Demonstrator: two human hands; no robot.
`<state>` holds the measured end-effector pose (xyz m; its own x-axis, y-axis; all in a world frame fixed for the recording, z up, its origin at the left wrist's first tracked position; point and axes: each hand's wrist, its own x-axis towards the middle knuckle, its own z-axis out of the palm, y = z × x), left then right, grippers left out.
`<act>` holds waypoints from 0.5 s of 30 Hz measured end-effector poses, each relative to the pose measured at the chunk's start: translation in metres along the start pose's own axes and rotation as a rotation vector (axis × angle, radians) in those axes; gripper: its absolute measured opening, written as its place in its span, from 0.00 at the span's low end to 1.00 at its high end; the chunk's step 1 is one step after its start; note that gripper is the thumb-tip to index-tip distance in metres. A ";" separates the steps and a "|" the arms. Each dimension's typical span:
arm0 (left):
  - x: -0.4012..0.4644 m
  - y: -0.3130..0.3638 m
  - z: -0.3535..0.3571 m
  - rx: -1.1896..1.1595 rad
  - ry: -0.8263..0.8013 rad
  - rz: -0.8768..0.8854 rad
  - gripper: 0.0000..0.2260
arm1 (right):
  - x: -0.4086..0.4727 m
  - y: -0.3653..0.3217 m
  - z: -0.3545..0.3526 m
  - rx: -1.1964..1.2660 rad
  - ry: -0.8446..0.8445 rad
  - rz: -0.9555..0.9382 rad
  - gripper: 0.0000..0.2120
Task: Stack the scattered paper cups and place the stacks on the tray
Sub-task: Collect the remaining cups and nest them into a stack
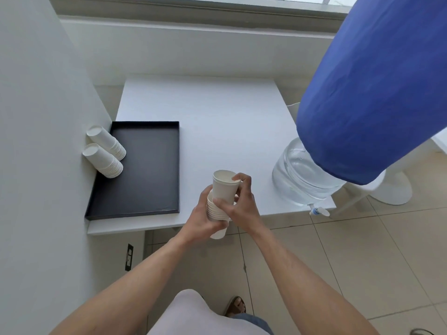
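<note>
Over the white table's near edge, my left hand (202,220) grips a stack of white paper cups (216,211) from below and behind. My right hand (238,201) holds a single white cup (224,187) whose base sits in the top of that stack, thumb on its side and fingers at its rim. The black tray (150,165) lies on the table's left side. Two stacks of cups (106,143) (102,163) stand upside down on the tray's left edge against the wall.
A white wall runs along the left, touching the tray. A clear water jug (300,180) with a tap stands at the table's right corner, under a large blue cover (372,97). Bare white tabletop (217,117) lies beyond my hands. Tiled floor is below.
</note>
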<state>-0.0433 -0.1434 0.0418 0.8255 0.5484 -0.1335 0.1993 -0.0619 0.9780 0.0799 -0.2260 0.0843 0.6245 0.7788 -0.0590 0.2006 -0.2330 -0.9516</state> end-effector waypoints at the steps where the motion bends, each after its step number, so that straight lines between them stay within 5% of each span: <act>1: 0.001 0.002 0.000 -0.015 -0.003 0.011 0.42 | -0.001 0.000 0.003 0.002 -0.002 -0.005 0.30; 9: 0.003 0.009 -0.009 -0.133 0.010 0.029 0.42 | -0.001 0.004 0.014 0.045 -0.061 0.010 0.22; 15: 0.003 0.004 -0.017 -0.181 0.064 0.020 0.49 | 0.001 0.008 0.020 -0.010 -0.159 0.041 0.27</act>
<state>-0.0486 -0.1281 0.0480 0.7916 0.6012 -0.1093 0.0805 0.0747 0.9940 0.0667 -0.2154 0.0707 0.5055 0.8504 -0.1458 0.1855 -0.2721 -0.9442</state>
